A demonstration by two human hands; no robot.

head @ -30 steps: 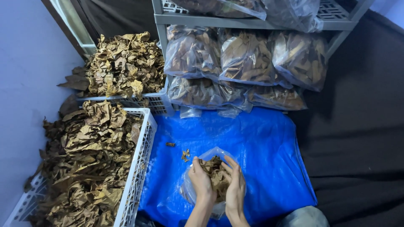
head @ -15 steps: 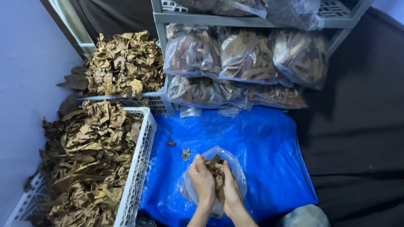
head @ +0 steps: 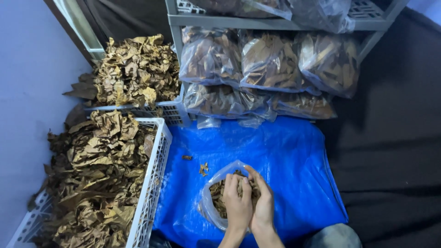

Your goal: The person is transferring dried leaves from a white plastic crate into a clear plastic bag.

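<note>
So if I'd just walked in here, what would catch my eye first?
Probably the bright blue tarp on the floor, where both hands, left hand and right hand, press into a clear plastic bag of dried brown leaves. Next, the white crates on the left, heaped with crumpled dry leaves. Behind, filled leaf bags are stacked under a grey shelf.

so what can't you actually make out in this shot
- Head view: how full the clear bag is; both hands cover its mouth, and the left hand overlaps the right hand.
- Head view: the fingertips, pushed in among the dry leaves.
- Head view: the near white crate, cut off by the bottom and left edges.
- Head view: the top shelf bags, cut off by the upper edge.
- Head view: small scraps on the blue tarp, too small to identify.
</note>
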